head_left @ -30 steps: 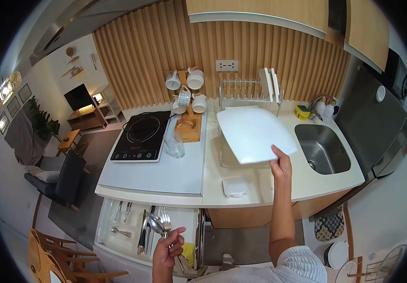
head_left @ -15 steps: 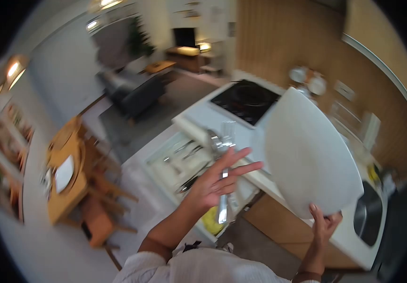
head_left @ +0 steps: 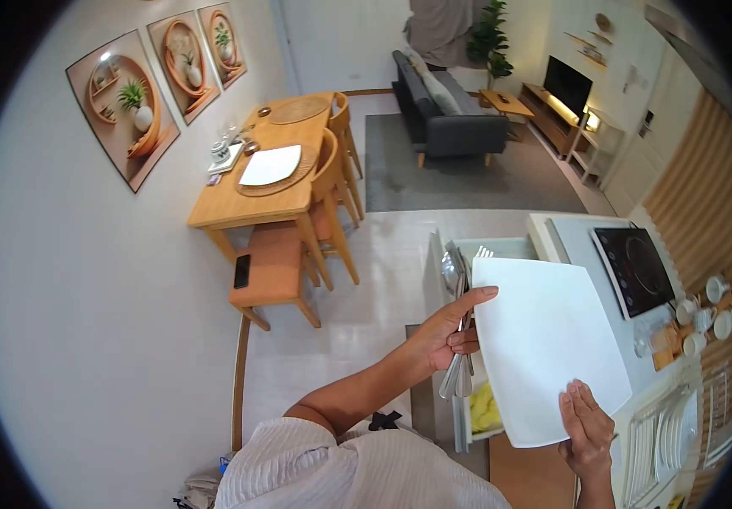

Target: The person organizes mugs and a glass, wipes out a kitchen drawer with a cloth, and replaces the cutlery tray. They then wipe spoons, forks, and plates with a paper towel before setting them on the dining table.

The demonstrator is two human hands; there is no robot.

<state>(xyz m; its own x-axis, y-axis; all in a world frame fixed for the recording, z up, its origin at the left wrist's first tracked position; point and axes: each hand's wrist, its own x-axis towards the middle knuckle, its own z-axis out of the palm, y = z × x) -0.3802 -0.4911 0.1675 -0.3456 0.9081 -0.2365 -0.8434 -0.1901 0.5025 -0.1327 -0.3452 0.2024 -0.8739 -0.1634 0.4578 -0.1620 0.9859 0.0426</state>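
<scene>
Pointing forward: cutlery bundle (head_left: 457, 373), handles rearward.

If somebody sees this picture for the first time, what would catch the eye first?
The eye goes first to the square white plate at centre right, gripped at its lower edge by the right hand. The left hand touches its left edge while clasping a bundle of cutlery. Next comes the wooden dining table at upper left, with a second plate lying on it.
</scene>
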